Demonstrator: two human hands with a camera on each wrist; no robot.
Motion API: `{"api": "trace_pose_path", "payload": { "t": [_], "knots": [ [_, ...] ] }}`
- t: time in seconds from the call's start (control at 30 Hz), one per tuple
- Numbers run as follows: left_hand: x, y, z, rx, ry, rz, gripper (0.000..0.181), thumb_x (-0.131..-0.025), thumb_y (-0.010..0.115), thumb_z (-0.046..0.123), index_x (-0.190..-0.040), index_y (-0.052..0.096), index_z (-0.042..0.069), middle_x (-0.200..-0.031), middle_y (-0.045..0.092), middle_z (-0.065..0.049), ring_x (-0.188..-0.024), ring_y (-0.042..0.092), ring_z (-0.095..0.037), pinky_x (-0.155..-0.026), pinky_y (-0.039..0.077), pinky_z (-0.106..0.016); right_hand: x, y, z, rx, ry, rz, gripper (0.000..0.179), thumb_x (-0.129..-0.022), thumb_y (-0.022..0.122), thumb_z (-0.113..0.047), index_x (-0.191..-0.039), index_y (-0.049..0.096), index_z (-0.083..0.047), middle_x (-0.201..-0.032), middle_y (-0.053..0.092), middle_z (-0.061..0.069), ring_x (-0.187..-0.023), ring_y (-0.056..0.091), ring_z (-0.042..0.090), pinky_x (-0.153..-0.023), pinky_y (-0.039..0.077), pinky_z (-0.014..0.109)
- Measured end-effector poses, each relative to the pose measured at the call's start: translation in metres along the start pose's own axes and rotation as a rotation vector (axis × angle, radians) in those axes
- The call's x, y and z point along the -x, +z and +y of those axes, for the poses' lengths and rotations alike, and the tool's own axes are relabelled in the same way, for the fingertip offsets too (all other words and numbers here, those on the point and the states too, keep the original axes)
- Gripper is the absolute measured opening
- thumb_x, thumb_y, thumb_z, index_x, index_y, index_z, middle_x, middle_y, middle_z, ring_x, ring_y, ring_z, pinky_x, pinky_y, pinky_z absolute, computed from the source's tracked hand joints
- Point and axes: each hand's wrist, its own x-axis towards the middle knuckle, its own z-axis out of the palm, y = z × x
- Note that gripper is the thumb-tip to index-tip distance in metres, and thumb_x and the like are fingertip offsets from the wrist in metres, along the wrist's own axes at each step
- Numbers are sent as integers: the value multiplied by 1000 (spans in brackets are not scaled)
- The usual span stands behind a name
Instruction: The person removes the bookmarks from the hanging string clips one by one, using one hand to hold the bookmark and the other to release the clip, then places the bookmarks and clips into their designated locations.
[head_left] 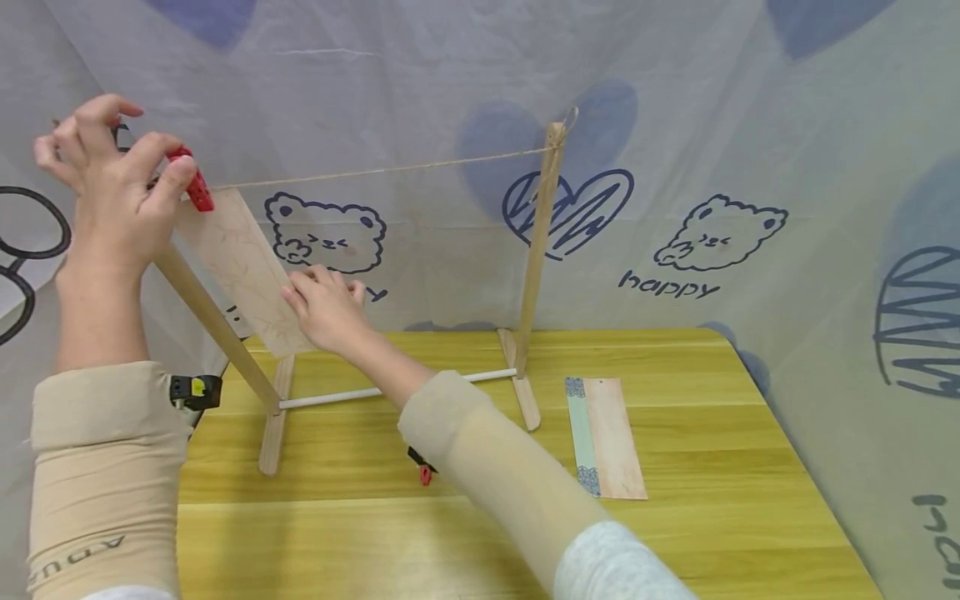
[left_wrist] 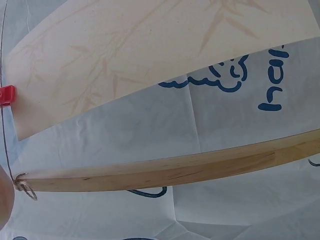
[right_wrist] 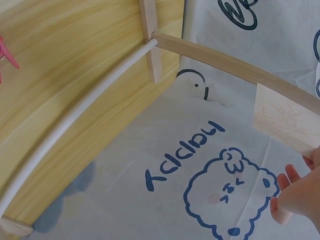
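Note:
My left hand (head_left: 120, 183), high at the left, pinches a red clothespin (head_left: 199, 190) between thumb and index finger, the other fingers spread. The clothespin sits on the string (head_left: 360, 173) at the top of a long pale paper card (head_left: 243, 267) printed with faint bamboo leaves. This card hangs slanted beside the left wooden post. On its right edge, low down, my right hand (head_left: 330, 308) grips it with the fingertips. In the left wrist view the clothespin (left_wrist: 7, 95) meets the card's corner; in the right wrist view the card (right_wrist: 285, 120) reaches the right hand (right_wrist: 300, 192).
The string runs between the left post (head_left: 217, 321) and right post (head_left: 540, 250), joined low by a white rod (head_left: 330, 399). A second card (head_left: 611, 437) with a green and blue strip lies on the table (head_left: 712, 467). A red clip (head_left: 425, 475) shows by the right sleeve.

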Motion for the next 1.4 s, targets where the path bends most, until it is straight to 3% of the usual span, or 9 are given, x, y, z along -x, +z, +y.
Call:
{"api": "trace_pose_path", "payload": {
  "t": [0.1,0.37,0.8,0.93,1.4],
  "knots": [
    [-1,0,1,6,16,18,65,-92,32,57,-99,58,-3,-133,24,-12,-126,15,-30,-100,-9,-44,0,-1,0,5,-1,3,34,-97,26,-43,-117,51,-33,-134,41,-14,-119,37,5,-95,22,30],
    [-2,1,2,-3,-18,62,71,-89,30,62,-99,59,-2,-134,26,-10,-127,13,-27,-101,-11,-42,1,-1,1,10,-4,3,34,-97,26,-44,-118,51,-34,-134,41,-14,-119,37,4,-96,22,31],
    [-5,5,12,48,54,257,80,-83,30,69,-87,60,-4,-128,33,-5,-122,19,-19,-100,-6,-45,3,0,11,-23,7,5,36,-97,28,-42,-125,49,-32,-135,41,-12,-119,38,7,-97,22,33],
    [-9,7,16,75,99,319,78,-83,31,69,-82,58,-5,-123,35,8,-119,18,-19,-99,-4,-46,3,1,16,-19,11,20,37,-98,28,-41,-127,48,-31,-135,42,-10,-120,38,8,-96,23,34],
    [-10,9,17,85,126,403,67,-85,40,61,-80,56,-4,-124,26,14,-118,19,-23,-99,-4,-47,5,0,26,-36,11,20,37,-98,28,-40,-127,49,-30,-136,41,-10,-121,38,10,-96,22,34]
  ]
}}
